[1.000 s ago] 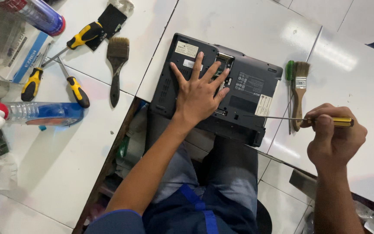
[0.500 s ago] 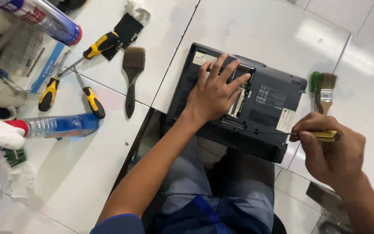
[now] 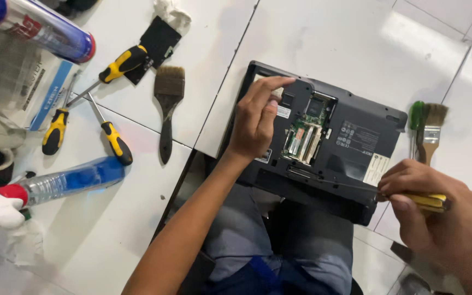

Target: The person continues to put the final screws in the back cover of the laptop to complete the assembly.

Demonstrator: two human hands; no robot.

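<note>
A black laptop [image 3: 350,139] lies bottom-up on the white table, partly over my lap, with an open bay showing green circuit boards [image 3: 304,136]. My left hand [image 3: 258,117] rests on its left part, fingers curled and pinching at the upper left corner of the case. My right hand [image 3: 438,216] grips a yellow-handled screwdriver [image 3: 430,201]. Its thin shaft points left along the laptop's near edge.
Left of the laptop lie a dark paintbrush [image 3: 166,106], three yellow-handled screwdrivers [image 3: 113,139], a blue spray bottle [image 3: 66,183], a spray can [image 3: 34,27] and a black cloth [image 3: 157,43]. Two brushes [image 3: 427,131] lie on the right. A gap between tables runs under the laptop.
My left hand has gone from flat on the laptop to curled at its upper left corner. A cover is off, exposing circuit boards. The right hand with the screwdriver has moved closer to the laptop's edge.
</note>
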